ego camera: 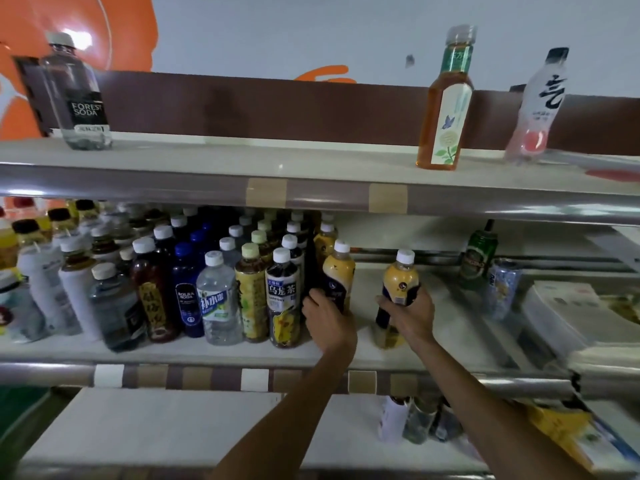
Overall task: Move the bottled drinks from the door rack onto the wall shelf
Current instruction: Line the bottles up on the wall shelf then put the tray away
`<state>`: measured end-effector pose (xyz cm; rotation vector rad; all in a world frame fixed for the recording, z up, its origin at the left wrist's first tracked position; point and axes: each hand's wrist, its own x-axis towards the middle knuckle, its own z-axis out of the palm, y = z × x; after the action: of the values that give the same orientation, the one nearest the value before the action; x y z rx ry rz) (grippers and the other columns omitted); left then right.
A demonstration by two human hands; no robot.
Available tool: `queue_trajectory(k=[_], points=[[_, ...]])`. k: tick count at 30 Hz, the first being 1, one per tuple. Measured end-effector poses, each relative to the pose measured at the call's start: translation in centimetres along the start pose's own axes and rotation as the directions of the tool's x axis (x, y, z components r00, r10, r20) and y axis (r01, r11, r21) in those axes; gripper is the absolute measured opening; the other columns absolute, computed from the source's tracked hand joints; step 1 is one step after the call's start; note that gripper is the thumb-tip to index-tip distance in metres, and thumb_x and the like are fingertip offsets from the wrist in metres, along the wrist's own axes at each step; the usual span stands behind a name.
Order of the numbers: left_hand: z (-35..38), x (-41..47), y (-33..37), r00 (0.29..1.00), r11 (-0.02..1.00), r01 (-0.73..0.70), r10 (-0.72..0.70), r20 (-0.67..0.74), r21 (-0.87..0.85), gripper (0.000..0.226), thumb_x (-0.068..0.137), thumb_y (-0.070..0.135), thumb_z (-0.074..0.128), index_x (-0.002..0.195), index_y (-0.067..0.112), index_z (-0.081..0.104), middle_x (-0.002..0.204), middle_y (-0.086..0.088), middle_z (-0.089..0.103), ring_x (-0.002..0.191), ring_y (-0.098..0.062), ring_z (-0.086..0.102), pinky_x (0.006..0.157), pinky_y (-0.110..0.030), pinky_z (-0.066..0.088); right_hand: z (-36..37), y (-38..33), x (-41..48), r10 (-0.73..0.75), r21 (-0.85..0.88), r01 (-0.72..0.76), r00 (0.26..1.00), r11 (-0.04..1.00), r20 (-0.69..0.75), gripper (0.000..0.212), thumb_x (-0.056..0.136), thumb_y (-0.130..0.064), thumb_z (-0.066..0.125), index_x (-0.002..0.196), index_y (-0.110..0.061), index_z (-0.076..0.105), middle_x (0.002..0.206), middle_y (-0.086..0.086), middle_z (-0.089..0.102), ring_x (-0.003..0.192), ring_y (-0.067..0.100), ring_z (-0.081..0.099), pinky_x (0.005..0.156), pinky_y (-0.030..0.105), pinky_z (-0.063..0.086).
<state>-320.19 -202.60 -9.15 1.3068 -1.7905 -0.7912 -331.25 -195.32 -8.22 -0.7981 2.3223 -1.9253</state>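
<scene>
Gripping yellow bottle [340,271] in my left hand [327,318], twin [400,280] in right hand [410,311], at wall shelf [460,323]; many drinks [214,296] shelved, rack unseen.

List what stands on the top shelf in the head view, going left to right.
Forest Soda bottle → amber tea bottle → pink-and-white bottle.
</scene>
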Motion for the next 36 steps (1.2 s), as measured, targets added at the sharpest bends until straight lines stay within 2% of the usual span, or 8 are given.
queue_trajectory(k=[2, 5, 8, 15, 22, 28, 31, 36], points=[[0.8, -0.6, -1.1, 0.999, 1.0, 0.023, -0.023, 0.036, -0.006, 0.048, 0.086, 0.018, 0.065, 0.126, 0.007, 0.04, 0.122, -0.014, 0.051, 0.11, -0.032, 0.053, 0.086, -0.042, 0.051, -0.3, 0.4, 0.0, -0.007, 0.02, 0.006, 1.0, 1.0, 0.013, 0.051, 0.067, -0.021, 0.089, 0.107, -0.014, 0.058, 0.097, 0.001, 0.066, 0.091, 0.021, 0.063, 0.077, 0.035, 0.053], [1.5, -1.0, -2.1, 0.992, 0.998, 0.017, -0.024, 0.121, 0.059, 0.017, 0.094, 0.018, 0.053, 0.11, 0.011, 0.052, 0.111, -0.008, 0.059, 0.098, -0.024, 0.059, 0.082, -0.038, 0.052, -0.5, 0.5, -0.1, -0.032, 0.035, 0.03, 0.999, 0.999, 0.041, 0.051, 0.07, -0.016, 0.086, 0.111, -0.01, 0.057, 0.099, 0.001, 0.064, 0.091, 0.017, 0.06, 0.078, 0.027, 0.046], [1.9, -0.5, -2.6, 0.993, 0.996, -0.008, -0.003, 0.12, 0.087, 0.01, 0.095, 0.014, 0.052, 0.104, 0.011, 0.056, 0.107, -0.007, 0.061, 0.094, -0.022, 0.059, 0.08, -0.035, 0.052, -0.4, 0.5, 0.2, -0.055, 0.029, 0.053, 0.997, 0.998, 0.057, 0.052, 0.071, -0.017, 0.086, 0.112, -0.011, 0.055, 0.099, 0.0, 0.063, 0.09, 0.016, 0.059, 0.078, 0.025, 0.044], [2.0, 1.4, -2.3, 0.99, 0.991, -0.008, -0.011, 0.139, 0.136, 0.015, 0.098, 0.011, 0.043, 0.107, 0.006, 0.054, 0.109, -0.013, 0.061, 0.1, -0.029, 0.06, 0.082, -0.038, 0.048, -0.2, 1.0, 0.3, -0.083, 0.023, 0.082, 0.995, 0.996, 0.053, 0.05, 0.071, -0.018, 0.085, 0.108, -0.015, 0.052, 0.098, -0.001, 0.061, 0.089, 0.015, 0.059, 0.079, 0.026, 0.045], [1.8, 1.4, -2.4, 0.982, 0.973, -0.076, 0.035, 0.185, 0.218, 0.016, 0.099, 0.01, 0.044, 0.113, 0.006, 0.05, 0.112, -0.014, 0.058, 0.102, -0.029, 0.059, 0.085, -0.036, 0.049, 0.1, 1.1, 0.3, -0.102, 0.001, 0.102, 0.99, 0.995, 0.095, 0.056, 0.074, -0.021, 0.084, 0.117, -0.01, 0.049, 0.101, 0.0, 0.059, 0.088, 0.014, 0.057, 0.067, 0.012, 0.04], [-0.9, 1.0, -1.3, 0.902, 0.977, -0.051, -0.045, 0.428, 0.208, 0.035, 0.091, 0.013, 0.05, 0.125, 0.007, 0.048, 0.124, -0.016, 0.055, 0.113, -0.035, 0.055, 0.091, -0.038, 0.046, -1.0, 0.1, -0.3, 0.031, -0.099, -0.011, 0.979, 0.995, 0.199, 0.07, 0.073, -0.027, 0.084, 0.125, -0.01, 0.04, 0.111, 0.003, 0.057, 0.101, 0.021, 0.056, 0.085, 0.032, 0.047], [-3.1, 0.6, -1.6, 0.868, 0.96, -0.149, 0.013, 0.496, 0.236, 0.034, 0.092, 0.019, 0.051, 0.124, 0.007, 0.055, 0.121, -0.015, 0.059, 0.111, -0.035, 0.057, 0.089, -0.036, 0.048, -1.9, 0.1, -0.3, 0.124, -0.271, -0.048, 0.955, 0.961, 0.27, 0.076, 0.067, -0.024, 0.088, 0.126, -0.012, 0.04, 0.12, 0.006, 0.06, 0.112, 0.028, 0.057, 0.093, 0.038, 0.046], [-7.8, 0.5, -4.8, 0.834, 0.859, -0.34, 0.087, 0.545, 0.382, 0.027, 0.086, 0.032, 0.062, 0.108, 0.016, 0.067, 0.105, -0.004, 0.066, 0.098, -0.025, 0.064, 0.085, -0.036, 0.053, -1.4, -1.2, -2.1, 0.132, -0.318, -0.047, 0.959, 0.947, 0.25, 0.07, 0.067, -0.016, 0.087, 0.123, -0.009, 0.045, 0.12, 0.012, 0.062, 0.112, 0.032, 0.06, 0.093, 0.04, 0.049]])
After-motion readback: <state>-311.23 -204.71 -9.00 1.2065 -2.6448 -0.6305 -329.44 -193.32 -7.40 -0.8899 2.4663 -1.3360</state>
